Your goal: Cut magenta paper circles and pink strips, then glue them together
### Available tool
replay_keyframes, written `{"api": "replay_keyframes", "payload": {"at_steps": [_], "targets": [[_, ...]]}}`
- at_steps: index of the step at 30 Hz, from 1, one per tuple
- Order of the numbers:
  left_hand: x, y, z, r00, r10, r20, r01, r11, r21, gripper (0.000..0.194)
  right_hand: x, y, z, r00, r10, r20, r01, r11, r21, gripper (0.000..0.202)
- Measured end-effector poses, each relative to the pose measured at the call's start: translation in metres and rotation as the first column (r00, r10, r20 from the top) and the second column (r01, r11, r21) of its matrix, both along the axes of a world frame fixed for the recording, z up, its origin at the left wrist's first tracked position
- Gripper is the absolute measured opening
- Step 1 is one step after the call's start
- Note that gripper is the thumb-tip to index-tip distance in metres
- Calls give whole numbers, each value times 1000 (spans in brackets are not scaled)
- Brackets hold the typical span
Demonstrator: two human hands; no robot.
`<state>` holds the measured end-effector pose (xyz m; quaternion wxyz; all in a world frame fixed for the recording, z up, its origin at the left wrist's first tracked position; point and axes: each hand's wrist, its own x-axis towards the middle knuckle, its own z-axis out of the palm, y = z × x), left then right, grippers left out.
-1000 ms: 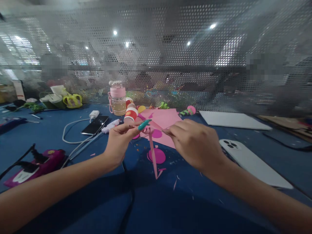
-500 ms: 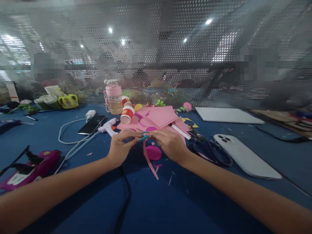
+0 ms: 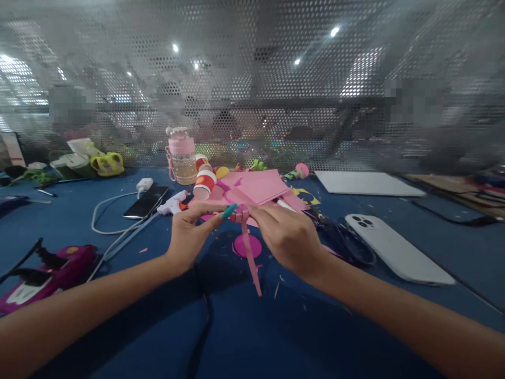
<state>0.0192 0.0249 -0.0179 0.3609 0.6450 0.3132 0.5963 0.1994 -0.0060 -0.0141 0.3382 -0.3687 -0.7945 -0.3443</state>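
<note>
A narrow pink paper strip (image 3: 251,258) hangs down between my hands, its upper end folded or wound into a small bundle at the fingertips. My left hand (image 3: 189,234) pinches the left side of this bundle, with a long teal thumbnail lying along it. From the right, my right hand (image 3: 292,234) grips the same strip between thumb and fingers; its fingertips are partly hidden. Below and behind the strip lies a magenta paper circle (image 3: 239,246). Pink paper sheets (image 3: 262,185) are stacked just beyond my hands.
Left of my hands lie a glue gun (image 3: 172,203), a black phone (image 3: 145,202) and a purple power strip (image 3: 67,268). Paper cups (image 3: 204,184) and a bottle (image 3: 183,163) stand behind. On the right are a white phone (image 3: 396,250) and a closed white laptop (image 3: 366,183).
My right hand has turned slightly and come nearer. The wound part of the strip now shows between the fingers, and its hanging end has shifted a little right.
</note>
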Motion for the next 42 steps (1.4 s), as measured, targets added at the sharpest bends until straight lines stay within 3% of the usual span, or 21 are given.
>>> {"api": "replay_keyframes", "payload": {"at_steps": [2, 5, 8, 10, 11, 12, 13, 14, 15, 16, 17, 20, 23, 26, 28, 30, 32, 34, 37, 42], "targets": [[1, 1, -4, 1000, 10, 19, -8, 995, -102, 8, -1, 4, -2, 999, 14, -35, -14, 1000, -2, 23], [2, 7, -8, 993, 37, 112, -20, 988, -150, 13, -3, 9, -6, 965, 108, -240, -119, 992, -30, 19], [1, 16, -7, 976, 58, 212, -29, 990, -138, 17, -5, 8, -12, 869, 269, -415, -272, 961, 54, 5], [0, 20, -6, 971, 58, 232, -29, 992, -126, 19, -5, 7, -18, 769, 306, -562, -402, 914, -52, 19], [0, 21, -6, 972, 45, 232, -18, 993, -118, 19, -5, 7, -21, 694, 263, -670, -501, 845, -188, 29], [0, 20, -7, 974, 25, 224, -1, 994, -109, 19, -5, 7, -24, 605, 167, -778, -616, 717, -325, 38], [-1, 19, -8, 978, 2, 207, 18, 995, -96, 19, -5, 8, -27, 512, 32, -858, -731, 542, -415, 46], [-1, 17, -9, 983, -24, 180, 38, 996, -77, 17, -5, 9, -30, 416, -113, -902, -825, 371, -427, 51], [-1, 14, -11, 989, -47, 142, 54, 997, -50, 14, -5, 9, -32, 324, -234, -917, -892, 247, -378, 55], [-2, 12, -13, 994, -65, 90, 66, 998, -13, 10, -5, 9, -34, 243, -330, -912, -935, 170, -311, 56], [-3, 10, -15, 996, -79, 29, 78, 996, 36, 7, -5, 9, -35, 172, -395, -903, -959, 141, -244, 55], [-5, 5, -18, 982, -88, -166, 126, 964, 232, 4, -3, 4, -35, 34, -484, -874, -979, 158, -125, 49], [-7, 4, -18, 958, -40, -284, 154, 907, 393, 6, -1, 0, -35, 3, -530, -848, -983, 156, -101, 46], [-7, 3, -17, 945, 15, -327, 141, 884, 446, 7, 0, -1, -35, -15, -583, -812, -987, 139, -82, 41], [-6, 0, -17, 942, 37, -332, 114, 899, 423, 7, 1, 0, -36, -32, -619, -784, -988, 140, -70, 39], [-4, -4, -16, 943, 57, -327, 56, 944, 326, 8, 1, 0, -36, -41, -648, -761, -989, 136, -63, 38], [-1, -10, -15, 949, 69, -307, -23, 988, 152, 8, 1, 0, -36, -43, -661, -749, -990, 128, -56, 37], [2, -14, -13, 963, 52, -263, -68, 996, -51, 7, 1, -1, -36, -45, -662, -748, -990, 129, -54, 38], [6, -17, -11, 985, -12, -171, -37, 959, -282, 7, 0, -2, -34, -51, -635, -771, -988, 143, -52, 36], [10, -15, -10, 997, -64, -47, 33, 872, -488, 8, 1, -4, -34, -33, -567, -823, -975, 201, -99, 36]]}}
